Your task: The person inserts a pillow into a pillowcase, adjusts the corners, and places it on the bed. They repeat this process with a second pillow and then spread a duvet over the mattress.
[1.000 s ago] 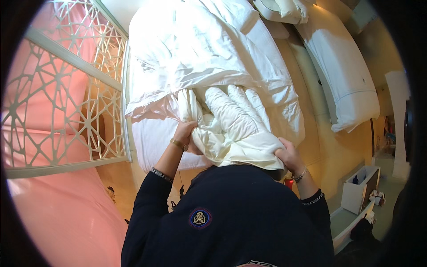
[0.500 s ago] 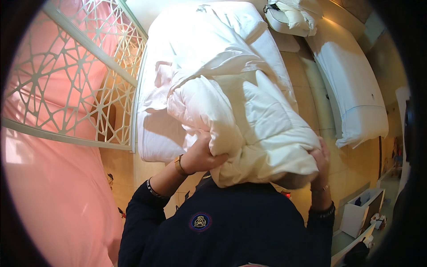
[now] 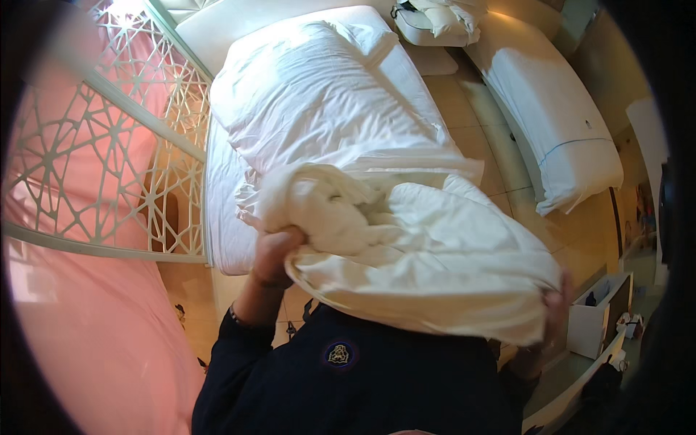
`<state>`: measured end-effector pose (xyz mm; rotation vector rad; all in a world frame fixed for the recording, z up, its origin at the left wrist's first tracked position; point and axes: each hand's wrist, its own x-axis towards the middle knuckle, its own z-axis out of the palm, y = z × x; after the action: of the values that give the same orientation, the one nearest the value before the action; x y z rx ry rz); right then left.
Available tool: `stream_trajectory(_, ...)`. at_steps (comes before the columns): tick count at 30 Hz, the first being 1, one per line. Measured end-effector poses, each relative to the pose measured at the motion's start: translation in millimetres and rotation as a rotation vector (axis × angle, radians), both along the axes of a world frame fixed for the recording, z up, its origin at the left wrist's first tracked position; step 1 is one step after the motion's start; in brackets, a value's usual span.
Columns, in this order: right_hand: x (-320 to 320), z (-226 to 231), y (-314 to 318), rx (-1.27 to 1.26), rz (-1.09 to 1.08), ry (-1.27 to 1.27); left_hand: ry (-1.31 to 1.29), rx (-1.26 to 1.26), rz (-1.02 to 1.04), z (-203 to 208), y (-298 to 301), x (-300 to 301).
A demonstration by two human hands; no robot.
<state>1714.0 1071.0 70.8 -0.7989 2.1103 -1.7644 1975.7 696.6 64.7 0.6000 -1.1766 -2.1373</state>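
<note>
A quilted, cream-white duvet (image 3: 428, 279) is bunched in front of my body, its near edge pulled wide between my hands. At its left end my left hand (image 3: 278, 252) is closed on a thick, bundled part. My right hand (image 3: 557, 306), blurred by motion, grips the right corner of the same duvet. Beyond it a thinner white cover (image 3: 319, 94) lies spread and wrinkled over the bed, its near end against the duvet. Whether the duvet runs inside that cover, I cannot tell.
On the left stands a white lattice screen (image 3: 116, 109) with pink drapery (image 3: 87, 326) behind and below it. A second, narrow bed (image 3: 558, 123) with a white sheet is at the right. White bedding fills a seat (image 3: 428, 29) at the back. A white drawer box (image 3: 598, 315) stands lower right.
Both hands have moved apart, stretching the duvet's near edge wider and lifting it. The cover on the bed now lies flatter, and the view has shifted slightly.
</note>
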Motion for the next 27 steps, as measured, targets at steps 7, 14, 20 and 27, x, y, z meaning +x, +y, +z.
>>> stream_trajectory(7, -13.9, -155.7, -115.6, 0.463, 0.572, -0.626, -0.51, -0.857, 0.502, -32.9, -63.5, 91.4)
stream_trajectory(14, -5.3, -280.3, -135.2, 0.554, 1.006, -0.888, -0.457, -0.498, 0.665, -9.7, -134.9, 148.8)
stream_trajectory(20, 4.6, -379.2, -168.1, 0.824, 0.918, -0.619, -0.278, 0.158, 0.676, -93.3, -229.2, 221.4)
stream_trajectory(27, -92.7, -423.5, -365.8, 1.219, 0.502, 0.245, -0.562, 0.494, 0.204, -251.5, -384.7, 165.0)
